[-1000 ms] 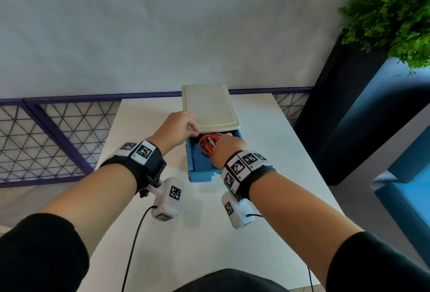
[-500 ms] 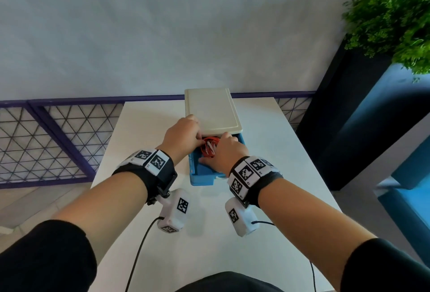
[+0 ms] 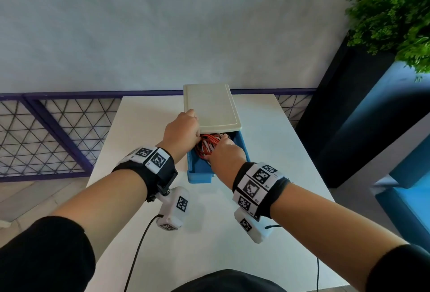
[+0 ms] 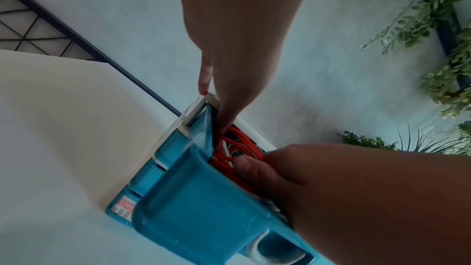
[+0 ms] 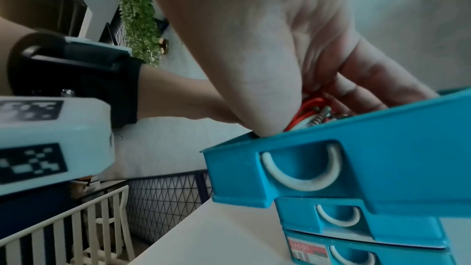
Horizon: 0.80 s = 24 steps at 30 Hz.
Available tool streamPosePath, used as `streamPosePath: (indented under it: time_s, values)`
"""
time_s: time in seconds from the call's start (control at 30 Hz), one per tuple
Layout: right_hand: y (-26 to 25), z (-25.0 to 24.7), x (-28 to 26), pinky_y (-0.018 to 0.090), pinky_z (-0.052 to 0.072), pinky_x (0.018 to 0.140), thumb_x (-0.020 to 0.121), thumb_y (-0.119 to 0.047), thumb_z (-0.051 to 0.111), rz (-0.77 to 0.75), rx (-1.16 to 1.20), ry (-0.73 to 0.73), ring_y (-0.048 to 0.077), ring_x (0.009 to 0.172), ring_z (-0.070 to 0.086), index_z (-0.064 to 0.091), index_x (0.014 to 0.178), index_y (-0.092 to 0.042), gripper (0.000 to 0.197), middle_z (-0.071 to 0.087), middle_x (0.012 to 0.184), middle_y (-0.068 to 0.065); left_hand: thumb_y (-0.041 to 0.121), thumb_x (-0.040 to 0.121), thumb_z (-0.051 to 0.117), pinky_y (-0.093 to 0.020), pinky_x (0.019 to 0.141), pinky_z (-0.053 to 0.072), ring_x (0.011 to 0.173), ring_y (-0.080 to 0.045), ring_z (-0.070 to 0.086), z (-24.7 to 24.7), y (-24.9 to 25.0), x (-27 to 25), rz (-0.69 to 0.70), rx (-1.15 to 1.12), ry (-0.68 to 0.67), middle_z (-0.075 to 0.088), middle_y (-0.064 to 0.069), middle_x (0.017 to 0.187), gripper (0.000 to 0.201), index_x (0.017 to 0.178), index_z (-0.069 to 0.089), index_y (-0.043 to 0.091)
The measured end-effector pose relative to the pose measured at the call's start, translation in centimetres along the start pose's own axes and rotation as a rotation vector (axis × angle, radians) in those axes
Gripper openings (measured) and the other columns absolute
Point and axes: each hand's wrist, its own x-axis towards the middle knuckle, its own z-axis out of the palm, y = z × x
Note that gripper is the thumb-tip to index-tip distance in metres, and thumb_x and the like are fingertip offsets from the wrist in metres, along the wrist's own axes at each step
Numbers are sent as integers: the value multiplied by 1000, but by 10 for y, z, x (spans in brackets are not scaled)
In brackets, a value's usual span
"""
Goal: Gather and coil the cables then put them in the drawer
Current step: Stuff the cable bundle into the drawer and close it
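On the white tabletop, the left hand grips the drawer unit's cream top. The coiled red-and-white cables lie in the open blue drawer, pinched by the right hand.

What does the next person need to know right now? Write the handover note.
Left hand: at the unit's left front corner, fingers dipping into the open top drawer beside the coil.
Right hand: fingers curled over the red and white cables, pressing them down.
Done: cables coiled and inside the drawer.
Left: tuck in any loops, pull both hands out, push the drawer shut under the cream top.
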Motion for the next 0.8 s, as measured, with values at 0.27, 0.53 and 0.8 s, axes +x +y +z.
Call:
streamPosePath:
  time_s: [0.27, 0.53, 0.8]
  values:
    - [-14, 17, 32, 33, 44, 63, 100, -50, 31, 320, 284, -73, 29, 106, 58, 20, 145, 7, 74, 40, 134, 21, 19, 89, 59, -44, 87, 49, 109, -32, 57, -11, -9, -4, 81, 2, -158, 52, -15, 132, 25, 80, 73, 1]
    - [19, 8, 0, 38, 49, 84, 100, -49, 29, 182, 434, 30, 32, 118, 52, 6, 153, -4, 72, 35, 146, 22, 28, 84, 65, -34, 106, 37, 133, -21, 42, -29, -13, -16, 67, -189, -298, 45, -7, 144, 32, 113, 54, 19]
    - [39, 15, -38, 45, 22, 117, 102, -30, 24, -249, 397, 138, 23, 145, 16, 27, 149, -7, 52, 26, 154, 8, 63, 62, 74, -45, 118, -12, 146, -10, -15, -29, 0, -21, 132, -1, -602, -14, 4, 160, 131, 149, -13, 20]
